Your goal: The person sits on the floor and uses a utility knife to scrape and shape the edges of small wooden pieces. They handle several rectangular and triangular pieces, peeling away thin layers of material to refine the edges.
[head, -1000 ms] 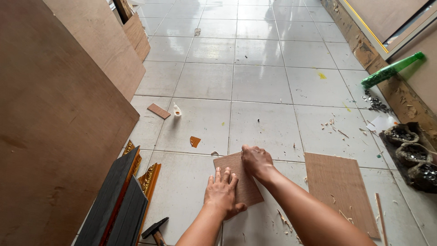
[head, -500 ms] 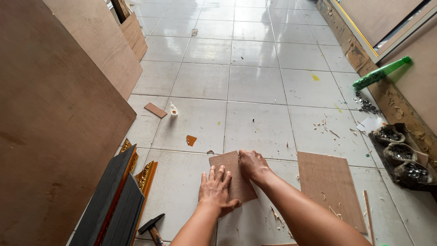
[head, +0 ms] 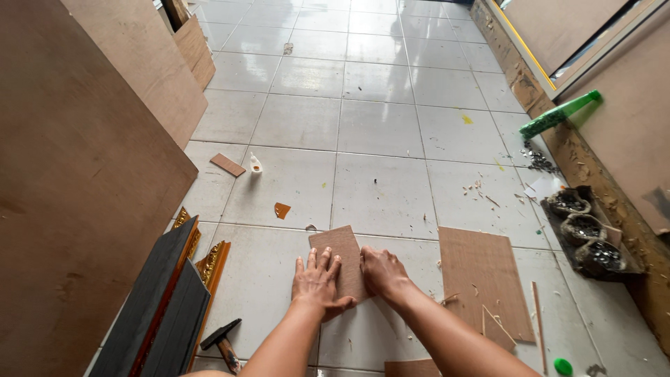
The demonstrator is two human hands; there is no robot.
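A small brown board piece (head: 338,246) lies flat on the white tiled floor (head: 377,139). My left hand (head: 317,281) rests palm down on its near left part, fingers spread. My right hand (head: 382,272) presses on the board's right edge with fingers curled over it. Both forearms reach in from the bottom of the view.
A larger brown board (head: 481,279) lies to the right. Big plywood sheets (head: 77,174) lean on the left. Dark gilded frame lengths (head: 164,307) and a hammer (head: 220,341) lie at bottom left. A small glue bottle (head: 255,163), wood scraps, a green bottle (head: 558,115) and bowls (head: 583,227) are around.
Both hands and the small board sit slightly lower in view as the camera tilted; the hands stay pressed on the board.
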